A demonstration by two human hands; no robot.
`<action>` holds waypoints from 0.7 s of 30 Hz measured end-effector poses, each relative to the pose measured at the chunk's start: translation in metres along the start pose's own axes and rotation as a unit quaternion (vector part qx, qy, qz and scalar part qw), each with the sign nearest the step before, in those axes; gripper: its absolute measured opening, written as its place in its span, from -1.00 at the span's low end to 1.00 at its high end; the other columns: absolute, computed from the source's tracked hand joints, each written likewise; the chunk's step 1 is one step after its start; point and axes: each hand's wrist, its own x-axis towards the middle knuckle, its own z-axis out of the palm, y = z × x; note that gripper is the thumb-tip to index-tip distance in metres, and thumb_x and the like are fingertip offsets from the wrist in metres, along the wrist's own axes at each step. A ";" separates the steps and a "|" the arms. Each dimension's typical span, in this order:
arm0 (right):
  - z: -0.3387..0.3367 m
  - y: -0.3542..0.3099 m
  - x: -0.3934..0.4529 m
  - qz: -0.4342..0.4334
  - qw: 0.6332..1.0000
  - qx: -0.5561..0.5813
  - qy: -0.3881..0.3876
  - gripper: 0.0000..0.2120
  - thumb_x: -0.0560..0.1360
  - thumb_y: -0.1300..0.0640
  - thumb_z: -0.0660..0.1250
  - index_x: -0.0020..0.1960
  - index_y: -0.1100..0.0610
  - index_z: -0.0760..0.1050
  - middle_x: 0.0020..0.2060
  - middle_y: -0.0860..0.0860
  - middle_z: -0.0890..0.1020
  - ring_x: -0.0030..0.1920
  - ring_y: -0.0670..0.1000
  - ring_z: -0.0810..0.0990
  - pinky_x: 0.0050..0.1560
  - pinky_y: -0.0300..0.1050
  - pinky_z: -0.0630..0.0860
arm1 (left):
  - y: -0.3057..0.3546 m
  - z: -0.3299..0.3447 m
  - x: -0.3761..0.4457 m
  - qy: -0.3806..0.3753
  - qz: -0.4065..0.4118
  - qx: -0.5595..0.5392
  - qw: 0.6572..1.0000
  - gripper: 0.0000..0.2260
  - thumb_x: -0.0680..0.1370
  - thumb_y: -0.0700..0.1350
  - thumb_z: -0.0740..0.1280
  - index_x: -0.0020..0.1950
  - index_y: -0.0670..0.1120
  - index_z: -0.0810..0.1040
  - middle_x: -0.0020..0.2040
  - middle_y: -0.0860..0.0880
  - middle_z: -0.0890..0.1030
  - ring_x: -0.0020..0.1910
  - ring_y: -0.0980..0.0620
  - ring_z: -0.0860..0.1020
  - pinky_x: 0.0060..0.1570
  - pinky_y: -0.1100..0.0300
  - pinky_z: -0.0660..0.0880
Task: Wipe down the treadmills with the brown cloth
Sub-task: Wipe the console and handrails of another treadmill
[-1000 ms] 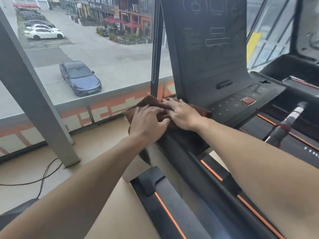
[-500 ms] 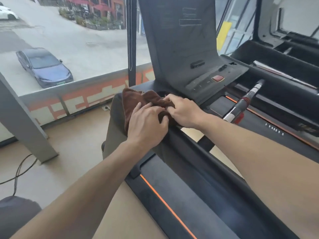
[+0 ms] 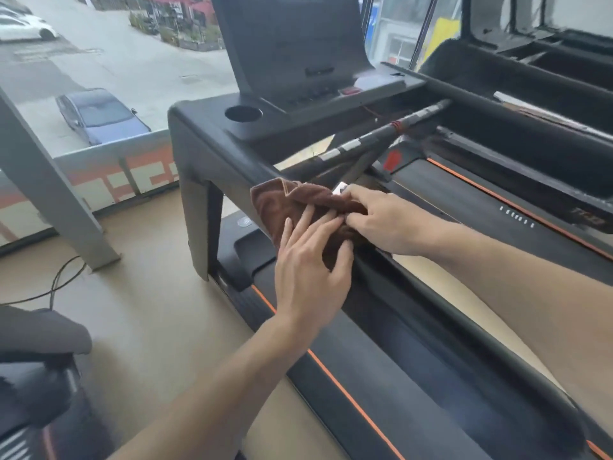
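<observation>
While the brown cloth (image 3: pixel 300 207) lies bunched over the treadmill's left handrail (image 3: pixel 414 293), at ten o'clock from the wrists, the left hand (image 3: pixel 310 260) presses it with straight fingers and the right hand (image 3: pixel 381 220) pinches its edge, seemingly to keep it wrapped for wiping.

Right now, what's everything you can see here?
cloth: one, brown, draped over the near treadmill's side rail
treadmill: one close, black with orange stripes; another beyond it on the right
cup holder: one, black, round, on the console
handlebar: one, black with silver patches, under the console
car: one, grey-blue, outside the window
cable: one, black, on the floor at left
left hand: fingers spread flat on the cloth
right hand: grips the cloth on the rail
</observation>
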 end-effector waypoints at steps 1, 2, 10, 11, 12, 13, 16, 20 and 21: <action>-0.003 0.010 -0.015 0.008 1.000 0.003 -0.014 -0.75 0.64 0.08 0.19 0.28 -0.04 0.50 0.13 0.02 0.65 0.16 0.09 0.57 0.28 0.11 0.48 | 0.013 0.008 -0.014 -0.001 -0.008 -0.023 1.000 -0.65 0.61 0.01 0.22 0.31 -0.01 0.66 0.38 0.14 0.59 0.56 0.17 0.29 0.59 -0.05 0.11; -0.005 0.019 -0.028 0.017 1.000 0.012 -0.022 -0.71 0.64 0.07 0.19 0.32 -0.03 0.51 0.17 0.01 0.65 0.20 0.07 0.57 0.31 0.10 0.47 | 0.024 0.015 -0.026 -0.003 -0.014 -0.040 0.999 -0.63 0.63 0.01 0.17 0.31 -0.02 0.66 0.38 0.14 0.58 0.57 0.19 0.26 0.60 -0.04 0.07; -0.014 0.066 -0.069 0.037 0.983 0.032 -0.175 -0.50 0.62 -0.27 0.17 0.35 0.03 0.56 0.29 0.01 0.62 0.24 0.01 0.56 0.41 0.06 0.42 | 0.064 0.041 -0.052 0.090 -0.016 -0.012 0.996 -0.74 0.60 0.02 0.29 -0.09 0.08 0.78 -0.02 0.16 0.73 0.10 0.39 0.58 0.26 0.10 0.44; -0.016 0.071 -0.069 0.043 0.978 0.049 -0.198 -0.51 0.61 -0.30 0.16 0.31 -0.01 0.59 0.27 -0.02 0.64 0.23 0.01 0.60 0.40 0.10 0.45 | 0.065 0.044 -0.050 0.094 -0.009 -0.019 0.995 -0.75 0.59 0.02 0.32 -0.14 0.06 0.78 -0.08 0.18 0.73 0.05 0.37 0.61 0.23 0.07 0.46; -0.017 0.076 -0.069 0.062 0.971 0.078 -0.218 -0.55 0.60 -0.30 0.16 0.25 -0.06 0.62 0.22 -0.05 0.67 0.21 0.01 0.64 0.35 0.16 0.52 | 0.067 0.048 -0.048 0.094 -0.005 -0.029 0.995 -0.76 0.58 0.01 0.34 -0.18 0.04 0.77 -0.13 0.19 0.72 0.01 0.33 0.64 0.21 0.01 0.47; -0.018 0.081 -0.070 0.082 0.962 0.110 -0.238 -0.59 0.62 -0.27 0.15 0.20 -0.07 0.63 0.18 -0.06 0.70 0.17 0.02 0.68 0.28 0.21 0.57 | 0.069 0.052 -0.045 0.095 -0.008 -0.034 0.995 -0.76 0.57 0.01 0.36 -0.21 0.03 0.76 -0.17 0.18 0.72 -0.02 0.27 0.66 0.20 -0.05 0.47; -0.021 0.094 -0.070 0.087 0.944 0.155 -0.279 -0.64 0.70 -0.13 0.08 0.22 -0.04 0.60 0.15 -0.01 0.71 0.09 0.05 0.72 0.17 0.23 0.64 | 0.079 0.067 -0.041 0.125 -0.048 -0.031 0.990 -0.77 0.55 0.04 0.37 -0.28 0.09 0.72 -0.29 0.16 0.68 -0.14 0.11 0.64 0.13 -0.13 0.46; -0.011 0.107 -0.064 0.071 0.939 0.191 -0.276 -0.56 0.70 -0.14 0.06 0.30 0.07 0.59 0.19 0.06 0.70 0.17 0.07 0.70 0.30 0.15 0.58 | 0.083 0.076 -0.038 0.163 -0.096 -0.074 0.979 -0.76 0.57 0.03 0.33 -0.27 0.12 0.67 -0.20 0.15 0.71 -0.02 0.06 0.65 0.25 -0.12 0.44; -0.004 0.110 -0.061 0.065 0.943 0.213 -0.249 -0.57 0.69 -0.12 0.08 0.29 0.09 0.59 0.19 0.05 0.70 0.20 0.05 0.67 0.36 0.13 0.53 | 0.083 0.077 -0.038 0.170 -0.122 -0.082 0.975 -0.78 0.58 0.03 0.30 -0.17 0.10 0.71 -0.07 0.14 0.72 0.13 0.05 0.63 0.32 -0.11 0.41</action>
